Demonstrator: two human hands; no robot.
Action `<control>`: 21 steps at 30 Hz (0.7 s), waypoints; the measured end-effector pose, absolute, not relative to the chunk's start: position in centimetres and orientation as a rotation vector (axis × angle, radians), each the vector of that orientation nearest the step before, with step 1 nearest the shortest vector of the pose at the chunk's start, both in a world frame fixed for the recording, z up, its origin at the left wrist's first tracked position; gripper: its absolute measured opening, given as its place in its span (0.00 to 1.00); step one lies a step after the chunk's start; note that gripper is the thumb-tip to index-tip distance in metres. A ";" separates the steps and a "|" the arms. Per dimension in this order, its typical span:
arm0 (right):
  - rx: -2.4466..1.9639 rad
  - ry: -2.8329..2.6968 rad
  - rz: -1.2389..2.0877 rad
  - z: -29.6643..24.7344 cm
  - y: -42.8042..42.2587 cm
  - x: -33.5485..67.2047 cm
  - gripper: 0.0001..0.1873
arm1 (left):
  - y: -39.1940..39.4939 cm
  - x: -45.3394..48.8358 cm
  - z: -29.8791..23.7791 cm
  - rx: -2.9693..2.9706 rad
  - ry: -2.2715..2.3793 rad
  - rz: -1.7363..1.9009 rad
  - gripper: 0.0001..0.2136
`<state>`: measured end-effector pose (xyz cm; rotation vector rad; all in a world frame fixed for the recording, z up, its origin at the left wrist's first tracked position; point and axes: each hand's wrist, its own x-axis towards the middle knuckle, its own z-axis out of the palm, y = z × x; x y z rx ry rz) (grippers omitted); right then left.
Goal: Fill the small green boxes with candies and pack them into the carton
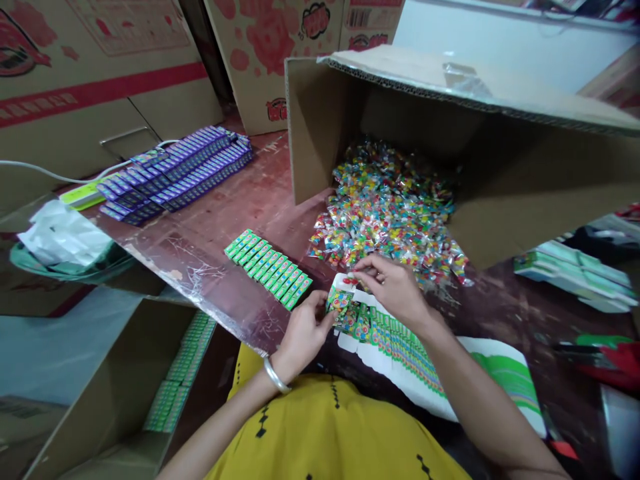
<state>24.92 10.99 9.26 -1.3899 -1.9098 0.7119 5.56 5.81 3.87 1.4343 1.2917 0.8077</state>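
My left hand [309,328] is closed on a small green printed candy box [341,297], held upright with its white top flaps open. Over that opening, my right hand [393,285] pinches a small clear packet with red candy [351,279], partly hidden by the fingers. Below and to the right, a fanned row of flat green cartons [400,348] runs under my right forearm. Left of my hands lies a neat row of filled-looking green boxes [270,268]. Behind my hands, a heap of colourful candy packets [390,207] spills out of a tipped cardboard box [530,180].
Purple boxes [180,173] are stacked at the back left beside a yellow-green power strip [83,195]. A lower carton [110,380] at the left holds green boxes. Bundled flat cartons [575,273] lie at the right. Large printed cartons [100,80] stand behind the red table [210,220].
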 end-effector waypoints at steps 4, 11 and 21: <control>-1.325 -2.105 0.635 8.7 10.6 23.9 0.04 | 5.8 5.7 4.0 1.410 1.243 0.868 0.10; -1.249 -1.934 0.701 8.2 10.1 23.9 0.09 | 5.8 6.0 4.4 1.184 1.122 1.060 0.15; -1.289 -1.588 1.139 5.3 8.7 23.7 0.09 | 5.4 6.4 4.7 1.194 1.120 1.022 0.24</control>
